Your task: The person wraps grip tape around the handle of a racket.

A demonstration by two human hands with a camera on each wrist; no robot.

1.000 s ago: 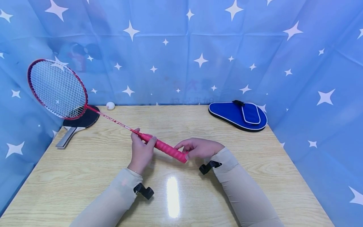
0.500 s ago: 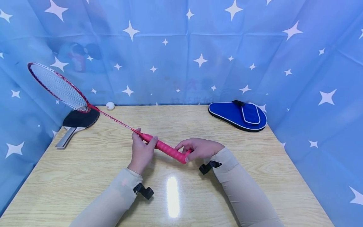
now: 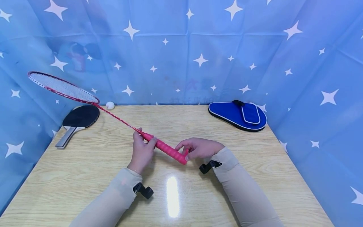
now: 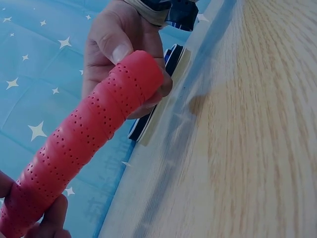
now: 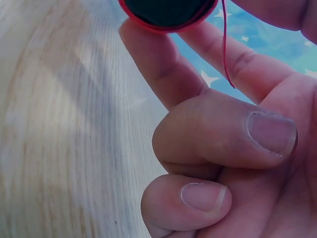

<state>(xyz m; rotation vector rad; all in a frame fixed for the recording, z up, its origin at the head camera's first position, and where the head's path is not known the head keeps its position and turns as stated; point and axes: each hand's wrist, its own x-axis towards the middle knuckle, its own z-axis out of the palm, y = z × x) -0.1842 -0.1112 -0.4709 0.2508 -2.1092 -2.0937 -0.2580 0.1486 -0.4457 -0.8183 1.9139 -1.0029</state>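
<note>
A red badminton racket (image 3: pixel 167 149) is held slanting over the table, its strung head (image 3: pixel 63 88) up at the far left, seen nearly edge-on. My left hand (image 3: pixel 141 154) pinches the upper handle between thumb and fingers. At the butt end, the thumb and fingers of my right hand (image 3: pixel 202 148) grip the handle. The left wrist view shows the perforated red grip wrap (image 4: pixel 79 139) with my right thumb at its end. In the right wrist view, a thin loose red strip (image 5: pixel 225 49) hangs beside the dark butt cap (image 5: pixel 168 12).
A black table tennis bat (image 3: pixel 82 116) lies at the table's back left, below the racket head. Beside it, a white ball (image 3: pixel 110 105) sits at the back edge. A blue bat case (image 3: pixel 238 116) lies back right. A starry blue curtain (image 3: pixel 170 50) hangs behind the table (image 3: pixel 85 176).
The racket has rolled about its long axis, so its head has gone from showing its face to nearly edge-on. Both hands stay in place on the handle.
</note>
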